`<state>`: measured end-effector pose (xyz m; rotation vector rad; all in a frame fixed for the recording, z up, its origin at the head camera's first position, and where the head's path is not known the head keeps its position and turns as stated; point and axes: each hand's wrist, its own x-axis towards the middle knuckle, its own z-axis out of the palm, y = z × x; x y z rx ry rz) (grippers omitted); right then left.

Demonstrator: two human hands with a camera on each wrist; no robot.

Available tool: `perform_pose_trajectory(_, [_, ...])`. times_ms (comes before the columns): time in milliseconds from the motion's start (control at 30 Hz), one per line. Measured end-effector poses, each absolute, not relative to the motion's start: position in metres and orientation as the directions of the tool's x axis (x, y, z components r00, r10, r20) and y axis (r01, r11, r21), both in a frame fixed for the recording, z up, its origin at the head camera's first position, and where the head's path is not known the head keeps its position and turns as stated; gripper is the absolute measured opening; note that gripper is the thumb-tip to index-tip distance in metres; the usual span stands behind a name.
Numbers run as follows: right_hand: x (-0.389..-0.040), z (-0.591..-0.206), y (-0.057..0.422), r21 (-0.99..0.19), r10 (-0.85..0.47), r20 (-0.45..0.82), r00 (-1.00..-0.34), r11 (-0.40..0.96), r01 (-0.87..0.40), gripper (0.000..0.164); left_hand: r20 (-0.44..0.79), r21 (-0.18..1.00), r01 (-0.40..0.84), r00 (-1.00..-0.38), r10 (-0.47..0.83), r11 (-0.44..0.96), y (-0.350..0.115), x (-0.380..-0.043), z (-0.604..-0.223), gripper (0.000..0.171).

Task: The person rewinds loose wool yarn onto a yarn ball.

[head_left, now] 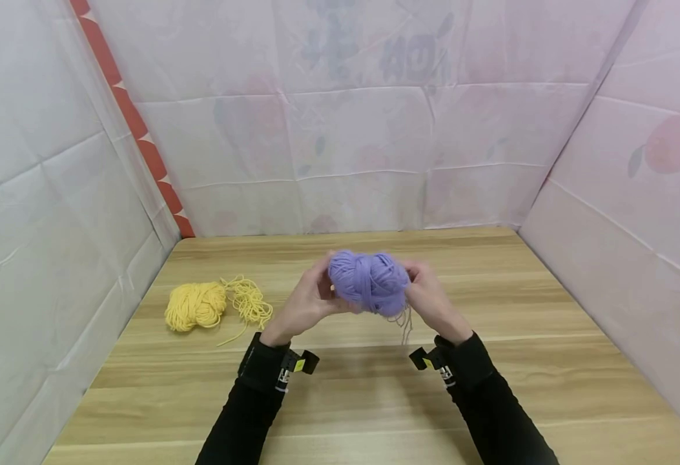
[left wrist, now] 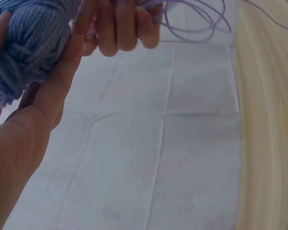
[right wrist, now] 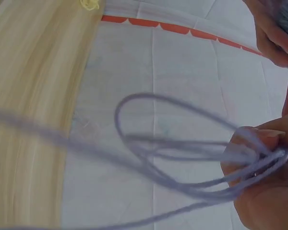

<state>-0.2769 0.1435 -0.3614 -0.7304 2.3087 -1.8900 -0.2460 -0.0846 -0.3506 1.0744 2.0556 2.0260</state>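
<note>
Both hands meet mid-frame above the table (head_left: 491, 387). The left hand (head_left: 307, 303) curls round the purple yarn ball (head_left: 369, 281), and the right hand (head_left: 429, 300) pinches its loose purple strands (right wrist: 182, 158). A yellow yarn ball (head_left: 195, 305) lies at left.

We see only the yellow yarn (head_left: 196, 305) near the table's (head_left: 549, 361) left edge as an obstacle; cloth walls (head_left: 37, 213) close three sides.

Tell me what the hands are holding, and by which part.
Both hold the purple yarn ball above the table: the left hand grips its left side, the right hand its right side, pinching loose loops of its strand.
</note>
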Motion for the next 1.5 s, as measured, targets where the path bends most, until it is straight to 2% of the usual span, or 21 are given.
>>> perform_pose_trajectory(133, [-0.278, -0.364, 0.14, -0.941, -0.455, 0.178, -0.872, 0.181, -0.287, 0.011, 0.43, 0.903, 0.39, -0.793, 0.432, -0.183, -0.087, -0.245, -0.348, 0.069])
perform_pose_trajectory(367, [-0.277, -0.365, 0.137, -0.9, -0.568, 0.248, -0.784, 0.164, -0.404, 0.017, 0.445, 0.889, 0.401, -0.871, 0.207, -0.22, -0.086, -0.249, -0.347, 0.071])
perform_pose_trajectory(567, [-0.275, -0.361, 0.143, -0.869, -0.631, 0.25, -0.735, 0.188, -0.457, 0.018, 0.429, 0.894, 0.417, -0.902, 0.045, -0.166, -0.086, -0.252, -0.35, 0.067])
perform_pose_trajectory(733, [-0.271, -0.354, 0.149, -0.835, -0.67, 0.251, -0.699, 0.216, -0.506, 0.015, 0.433, 0.897, 0.432, -0.901, -0.011, -0.088, -0.086, -0.255, -0.353, 0.065])
perform_pose_trajectory(1000, [-0.262, -0.341, 0.163, -0.804, -0.691, 0.302, -0.656, 0.185, -0.565, 0.014, 0.445, 0.883, 0.442, -0.895, 0.022, 0.156, -0.084, -0.26, -0.361, 0.064])
perform_pose_trajectory(1233, [-0.251, -0.33, 0.172, -0.865, -0.607, 0.313, -0.73, 0.135, -0.483, 0.013, 0.49, 0.761, 0.519, -0.853, 0.179, 0.39, -0.081, -0.261, -0.367, 0.065])
perform_pose_trajectory(1500, [-0.251, -0.328, 0.179, -0.87, -0.463, 0.438, -0.771, -0.004, -0.492, 0.012, 0.415, 0.7, 0.555, -0.829, 0.376, 0.45, -0.079, -0.258, -0.367, 0.062])
